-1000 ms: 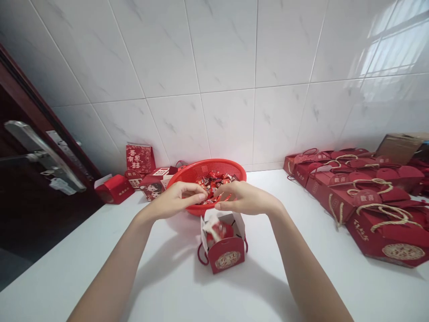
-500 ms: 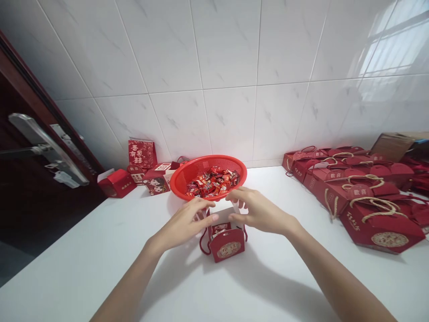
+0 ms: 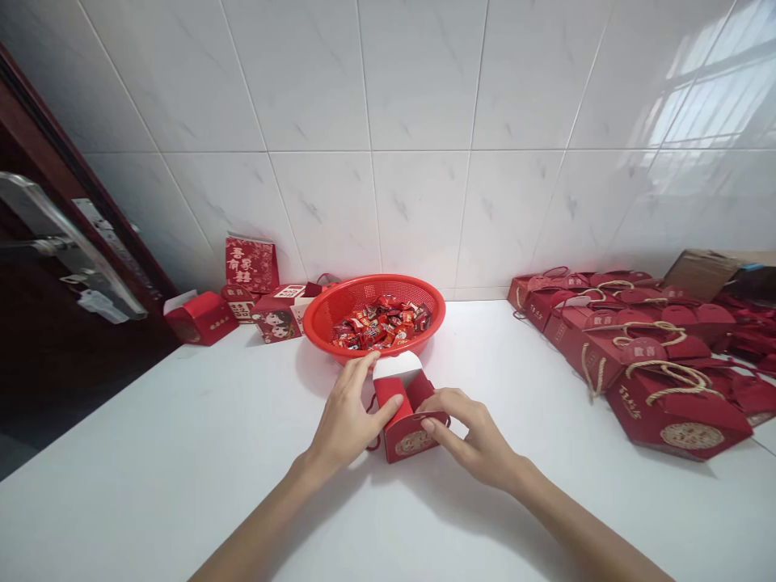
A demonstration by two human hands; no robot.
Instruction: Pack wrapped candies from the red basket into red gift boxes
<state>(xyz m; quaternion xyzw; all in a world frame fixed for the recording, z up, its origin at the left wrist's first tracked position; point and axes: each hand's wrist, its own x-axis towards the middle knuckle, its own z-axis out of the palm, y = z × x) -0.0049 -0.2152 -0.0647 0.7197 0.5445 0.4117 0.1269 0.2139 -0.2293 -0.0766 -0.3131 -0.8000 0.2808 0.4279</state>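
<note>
Box (image 3: 413, 443), red; back flap (image 3: 397, 366) white inside

The left hand (image 3: 347, 411), right hand (image 3: 476, 436) and slim forearms (image 3: 272, 509) are bare.

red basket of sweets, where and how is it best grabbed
Probably by the rim of the red basket, coming from its right side: the raised rim flares outward there, while a patterned box crowds its left edge and the gift box sits in front.

Marbled tile wall (image 3: 418, 81) | white tabletop (image 3: 151, 453) | dark-red door (image 3: 42, 356) | reflected window light (image 3: 715, 105)
</note>
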